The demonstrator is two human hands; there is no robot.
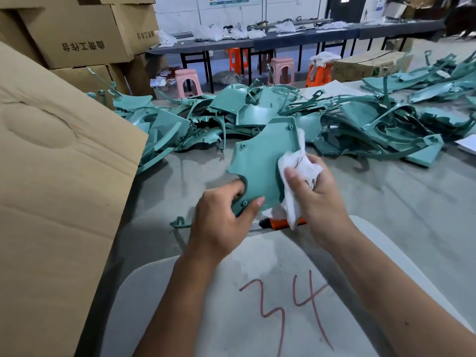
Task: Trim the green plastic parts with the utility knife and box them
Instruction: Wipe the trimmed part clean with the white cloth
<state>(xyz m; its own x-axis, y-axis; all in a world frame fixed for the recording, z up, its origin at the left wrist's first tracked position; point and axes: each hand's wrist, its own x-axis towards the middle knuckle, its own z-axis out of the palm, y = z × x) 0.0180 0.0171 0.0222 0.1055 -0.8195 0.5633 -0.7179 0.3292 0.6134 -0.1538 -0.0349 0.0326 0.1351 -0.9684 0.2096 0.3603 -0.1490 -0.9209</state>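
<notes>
A tall brown corrugated cardboard box [59, 202] filled the left side of the frame, its flap edge slanting down to the grey table top [386, 202], and more stacked brown cartons [77, 32] stood behind it at upper left. Between that flap and the hands, a strip of bare grey surface lay at centre left, with one small green plastic offcut [180, 222] on it. Across the middle of the frame, a wide heap of green plastic parts [296, 119] ran from the box edge to the right border, closing off the far side of the table. At the bottom centre sat a pale rounded board marked with a red "34" [283, 305], under both forearms.

The left hand [224, 217] reached up from bottom centre, thumb and curled fingers pinching the lower edge of a flat green plastic panel with small screw bosses [265, 161]. The panel was held tilted just above the table, in front of the heap. The right hand [316, 191], just right of it, gripped a crumpled white cloth [298, 176] pressed against the panel's right edge. Below the cloth, an orange-handled utility knife [280, 223] lay on the table, partly hidden. Open grey table stretched to the lower right.
</notes>
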